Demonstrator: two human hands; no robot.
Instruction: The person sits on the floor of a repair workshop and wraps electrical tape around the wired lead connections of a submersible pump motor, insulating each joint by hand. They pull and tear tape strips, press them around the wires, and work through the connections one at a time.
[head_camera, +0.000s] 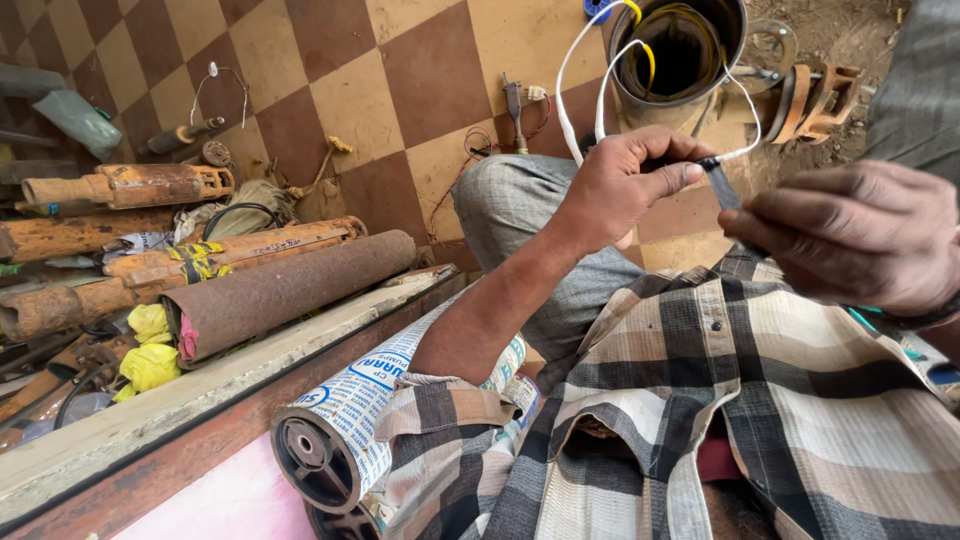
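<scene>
A white wire (590, 60) was held near the upper right of the frame, just below a metal cylindrical housing (680, 55) from whose open mouth it looped out beside a yellow wire (645, 40); the left hand (625, 185) was closed around the wire's end, thumb and fingers pinched together on it, while the right hand (850, 235) was closed on a dark narrow strip, apparently insulating tape (722, 185), whose far end met the wire at the left fingertips; whether the tape was already stuck to the wire could not be told. The wire was judged light and pliant, springy enough to hold its loop, with a smooth sheath likely to slide between fingers; a hold close to the end, just behind the joint, was judged best, since a grip further back would let the tip wander. The tape was judged thin, soft and tacky, best kept taut between the hands lest it fold on itself. At the left of the frame rusty pipes (130, 185) and a brown metal tube (290, 285) were lying beside a ledge; a cylinder wrapped in printed paper (370, 400) was lying at lower centre, near the plaid shirt (720, 400); a checkered tile floor (330, 90) filled the upper left.
</scene>
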